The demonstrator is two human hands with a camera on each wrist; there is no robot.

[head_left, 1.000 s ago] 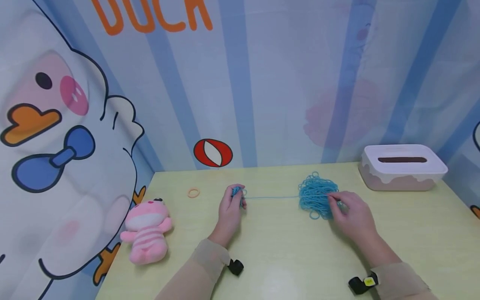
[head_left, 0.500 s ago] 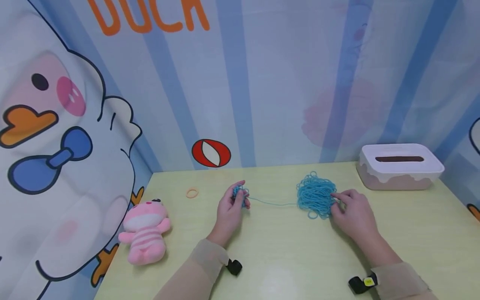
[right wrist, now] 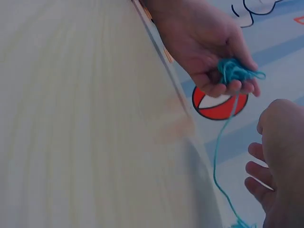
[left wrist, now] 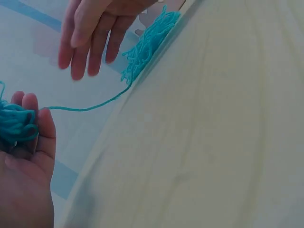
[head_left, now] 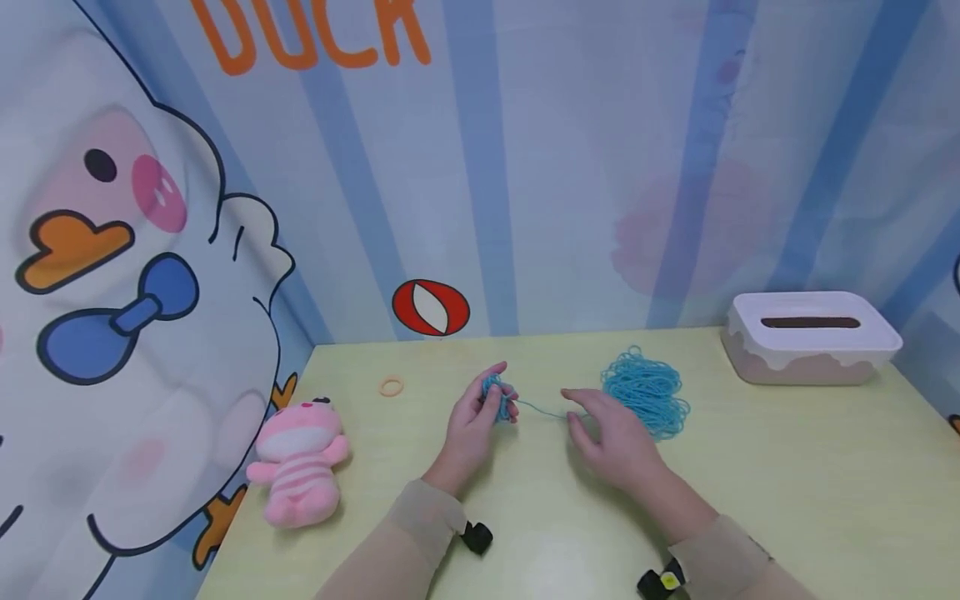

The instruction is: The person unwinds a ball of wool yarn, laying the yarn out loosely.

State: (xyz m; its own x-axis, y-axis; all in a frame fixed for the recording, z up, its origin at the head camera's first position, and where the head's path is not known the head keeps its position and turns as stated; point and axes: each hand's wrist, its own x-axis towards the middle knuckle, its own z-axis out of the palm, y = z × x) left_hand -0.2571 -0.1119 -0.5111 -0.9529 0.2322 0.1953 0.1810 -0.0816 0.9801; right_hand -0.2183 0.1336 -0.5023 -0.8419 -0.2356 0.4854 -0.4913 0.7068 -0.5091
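Observation:
In the head view a small bundle of blue yarn lies in my left hand, gripped between thumb and curled fingers. A single yarn strand runs slackly from that bundle to a larger yarn pile on the table. My right hand hovers in front of the pile, toward the left hand, with thumb and fingers apart. The left wrist view shows the right hand with extended fingers and nothing in them. Part of the pile is hidden behind the right hand in the head view.
A pink plush toy lies at the table's left side. Behind it is a small orange ring. A pink and white tissue box stands at the back right, before a printed cloth backdrop.
My right hand has left the yarn pile's right side and moved left toward the left hand. The strand, taut one second ago, now sags. My left hand keeps holding its bundle.

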